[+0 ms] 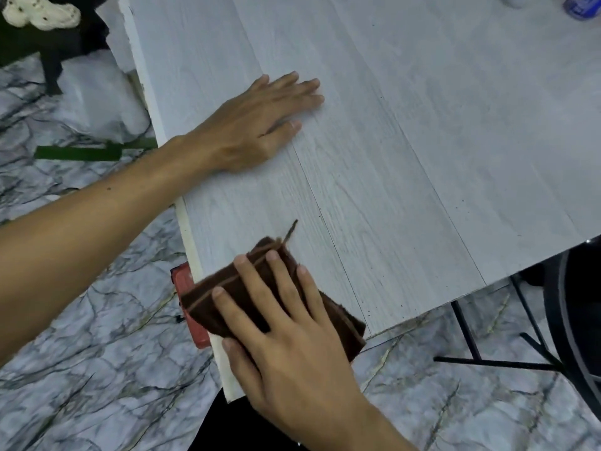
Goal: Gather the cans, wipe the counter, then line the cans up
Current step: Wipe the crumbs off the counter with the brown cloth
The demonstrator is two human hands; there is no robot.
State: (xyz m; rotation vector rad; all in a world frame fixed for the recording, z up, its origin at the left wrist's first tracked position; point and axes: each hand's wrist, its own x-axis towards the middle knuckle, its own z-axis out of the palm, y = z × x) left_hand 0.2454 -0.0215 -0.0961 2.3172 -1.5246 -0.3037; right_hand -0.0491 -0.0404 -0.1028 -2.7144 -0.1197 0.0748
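A pale grey wood-grain counter [406, 157] fills most of the view. My left hand [257, 125] lies flat on it near the left edge, fingers spread, holding nothing. My right hand [286, 323] presses flat on a folded dark brown cloth [224, 291] at the counter's near corner, fingers spread over it. A loose thread sticks out from the cloth's far end. At the far right top edge a blue can [582, 6] and a white can [515, 0] are cut off by the frame.
A marble-patterned floor [81, 353] lies below the counter. A red object [188, 304] peeks from under the counter's left edge. Black metal legs [471, 336] and a dark round shape stand at the right. A cream-coloured shoe [42, 11] sits at top left.
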